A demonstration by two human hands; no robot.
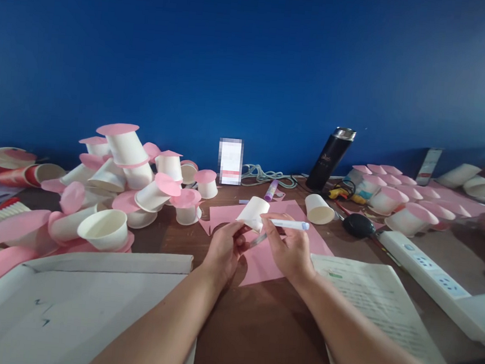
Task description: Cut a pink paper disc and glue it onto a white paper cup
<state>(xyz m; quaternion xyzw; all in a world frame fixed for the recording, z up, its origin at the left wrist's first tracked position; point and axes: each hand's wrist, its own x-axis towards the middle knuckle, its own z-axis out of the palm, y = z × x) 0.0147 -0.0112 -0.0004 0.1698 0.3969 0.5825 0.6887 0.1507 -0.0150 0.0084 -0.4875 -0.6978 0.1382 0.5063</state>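
Observation:
In the head view, my left hand (pixel 225 248) has its fingers closed on a white paper cup (pixel 254 210), which is tilted above the pink paper. A pale marker (pixel 290 224) is pinched in my right hand (pixel 291 247), its blue-tipped end pointing right. The marker's other end meets the cup side behind my fingers, so its tip is hidden. Under both hands a pink paper sheet (pixel 260 271) lies on the brown table. Another paper cup (pixel 319 209) rests on its side just right of the sheet, and a purple glue stick (pixel 271 190) lies behind it.
White cups with pink paper discs (pixel 120 146) are heaped at left; more capped cups (pixel 411 216) stand at right. A white box lid (pixel 100 305) lies front left. At right are a black flask (pixel 329 161), a power strip (pixel 425 271) and a printed booklet (pixel 368 295).

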